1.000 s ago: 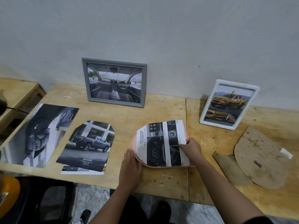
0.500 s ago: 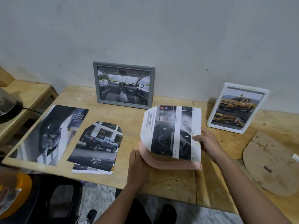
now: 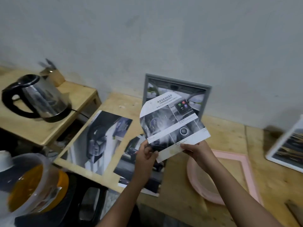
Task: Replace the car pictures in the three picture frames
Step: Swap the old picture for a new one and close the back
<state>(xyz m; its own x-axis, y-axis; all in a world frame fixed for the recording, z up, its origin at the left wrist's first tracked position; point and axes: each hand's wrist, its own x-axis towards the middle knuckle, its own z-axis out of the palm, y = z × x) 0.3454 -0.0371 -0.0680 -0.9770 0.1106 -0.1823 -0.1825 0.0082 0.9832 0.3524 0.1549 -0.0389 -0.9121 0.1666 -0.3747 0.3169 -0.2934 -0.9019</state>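
Starting far L: clear plastic jar [image 3: 31, 184] w/ orange lid, bottom corner, blurred. Behind it a steel kettle [image 3: 38, 97] w/ black handle sits on a low side table [image 3: 49, 130], w/ a knife block [image 3: 55, 76] at the back by the wall.

Next over, on the main wooden table [image 3: 226, 133], a big car print [image 3: 96, 141] lies flat near the L edge. Just R of it an arched truck print [image 3: 129, 163] also lies flat, partly hidden by forearm & hand.

L hand [image 3: 146, 156] pinches the lower-L corner of the ADVANCED print [image 3: 172, 123]: thumb on the printed face, other fingers curled behind the sheet. The print is up in the air, off the table, tilted w/ its rounded end up & L, printed side twd the camera. It overlaps the lower part of the grey frame [image 3: 177, 80], which stands upright against the wall w/ a car-interior pic in it.

R hand [image 3: 196, 151] grips the print's bottom edge twd the R corner, thumb on top, fingers folded under. Below & R of that hand the pink frame [image 3: 250, 175] lies flat on the table, wood colour showing inside its border.

Far R, a white frame [image 3: 279, 145] stands tilted, cut off by the edge; pic inside too smeared to read.
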